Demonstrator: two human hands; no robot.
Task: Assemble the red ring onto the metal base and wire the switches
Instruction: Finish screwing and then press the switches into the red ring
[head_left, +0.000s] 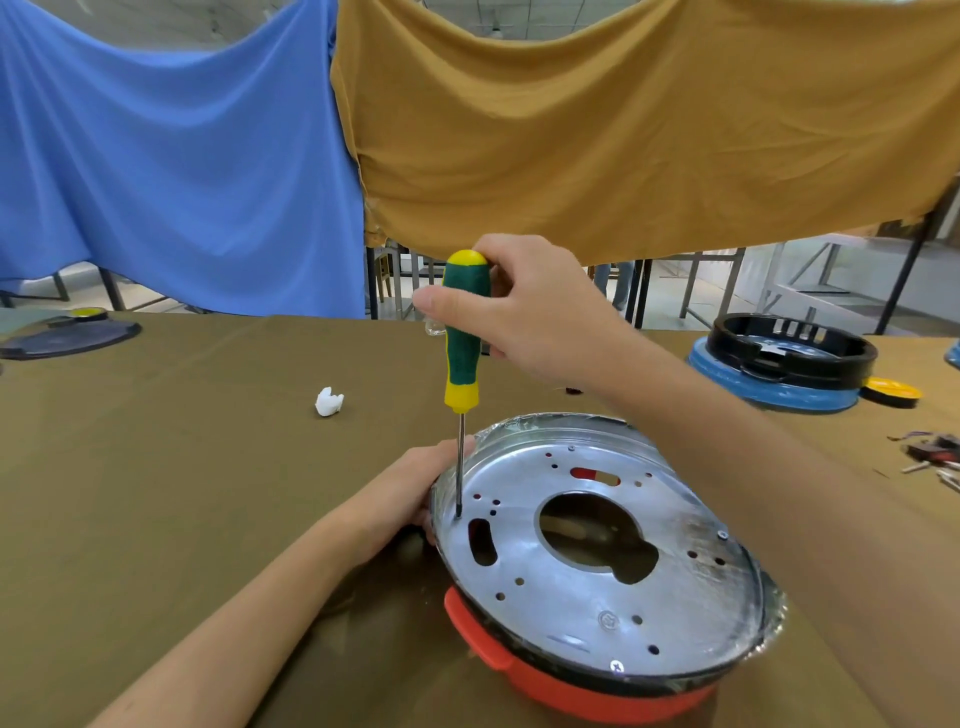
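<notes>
Red ring (545, 680): nearest item, seated under the metal base (597, 582), its tab protruding at the near-left edge; both rest tilted on the olive-covered worktop (182, 467); a black band shows between ring and base.

Metal base: round silvery plate, large keyhole-shaped opening at centre, oval slot to the left of it, many small holes; screws visible at the near rim and the right rim; red shows through a slot on the far side.

Left hand (415, 493): at the left rim of the metal base, fingers curled around the edge, gripping it.

Screwdriver (462, 338): green handle with yellow cap and collar, upright above the left part of the metal base; thin shaft reaches down, tip touching the plate just beside the oval slot.

Right hand (524, 306): above the metal base, fingers and thumb wrapped around the upper handle of the screwdriver.

White crumpled piece (329, 402): on the worktop, left of the metal base and beyond it.

Black ring on blue base (784, 364): far right of the metal base; yellow dish (891, 392) touching its right side.

Loose small parts (935, 457): right of the metal base, at the frame edge; too blurred to identify.

Dark flat disc (67, 338): far left.

Blue cloth (171, 156) and mustard cloth (623, 130): hung beyond the worktop.
</notes>
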